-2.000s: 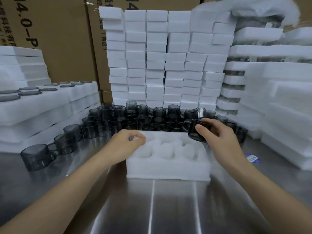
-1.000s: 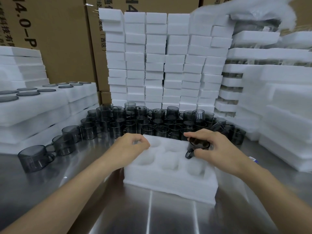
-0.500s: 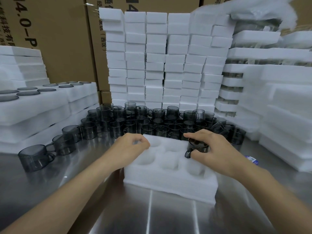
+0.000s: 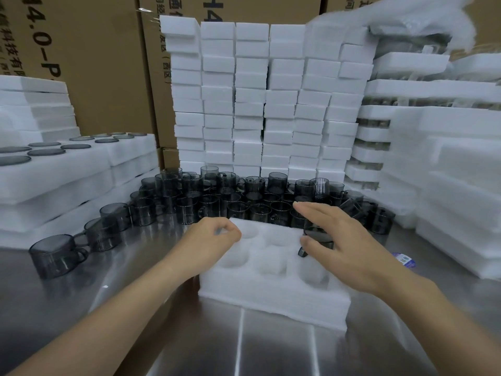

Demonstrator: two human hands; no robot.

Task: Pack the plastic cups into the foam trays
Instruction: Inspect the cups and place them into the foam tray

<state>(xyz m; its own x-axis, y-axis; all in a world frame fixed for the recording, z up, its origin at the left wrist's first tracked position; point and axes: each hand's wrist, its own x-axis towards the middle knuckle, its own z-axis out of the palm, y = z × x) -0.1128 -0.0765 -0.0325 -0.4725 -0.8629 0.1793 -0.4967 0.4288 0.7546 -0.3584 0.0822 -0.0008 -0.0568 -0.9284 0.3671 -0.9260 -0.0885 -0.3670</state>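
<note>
A white foam tray [image 4: 273,297] with six round pockets lies on the steel table [image 4: 238,348] in front of me. One dark smoky plastic cup [image 4: 317,237] with a handle sits in the far right pocket; the other pockets look bare. My right hand [image 4: 344,240] hovers over that cup with its fingers stretched out straight and the thumb beside the cup's handle. My left hand [image 4: 208,240] has its fingers curled on the tray's far left corner and holds it. Behind the tray stands a crowd of loose dark cups [image 4: 217,196].
More cups [image 4: 54,253] trail along the table's left side. Packed foam trays [image 4: 54,169] are stacked at left, a wall of foam blocks [image 4: 257,104] at the back, foam tray stacks [image 4: 461,185] at right. Cardboard boxes [image 4: 103,63] stand behind. A blue sticker [image 4: 404,259] lies at right.
My right hand carried a cup from the pile down into the tray's far right pocket, then straightened its fingers off it. The left hand stayed on the tray's corner.
</note>
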